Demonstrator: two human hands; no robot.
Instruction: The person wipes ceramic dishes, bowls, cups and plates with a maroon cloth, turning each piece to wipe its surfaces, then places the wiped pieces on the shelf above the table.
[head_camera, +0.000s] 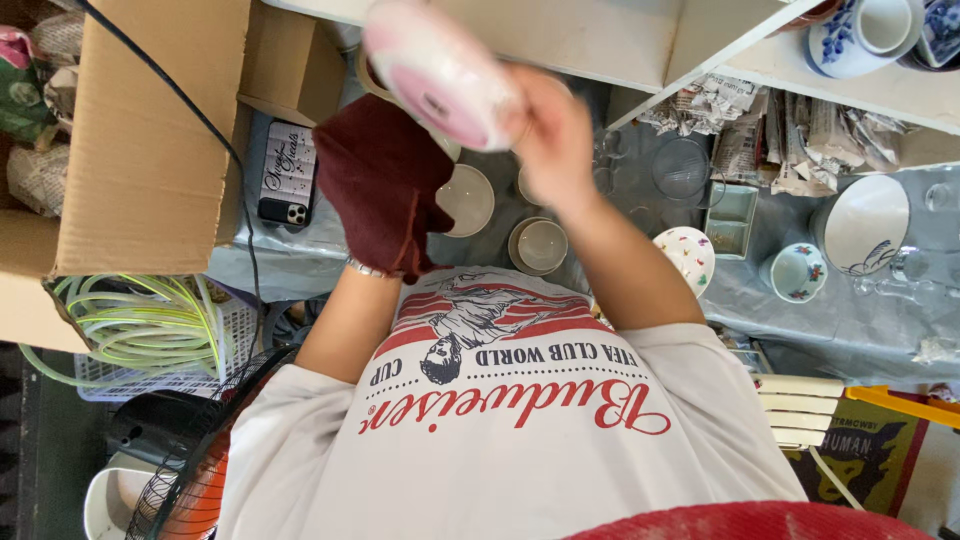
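My right hand (552, 135) is raised over the table and grips a round pink and white bowl (440, 70), which is tilted and blurred. My left hand is hidden under a dark red cloth (385, 180) that it holds just left of the bowl. Only its wrist with a thin bracelet (365, 268) shows. The cloth's upper edge sits close to the bowl; I cannot tell whether they touch. Below the hands, small cream bowls (540, 245) stand on the table's grey cover (800, 320).
A large cardboard box (150, 140) and a phone (287, 172) lie at left. A coiled green hose (140, 325) and a fan (190, 450) are lower left. Painted cups (797, 272), a plate (865, 225), glassware, and newspaper bundles (800, 130) fill the right. A white shelf (860, 85) above them holds blue-patterned ceramics.
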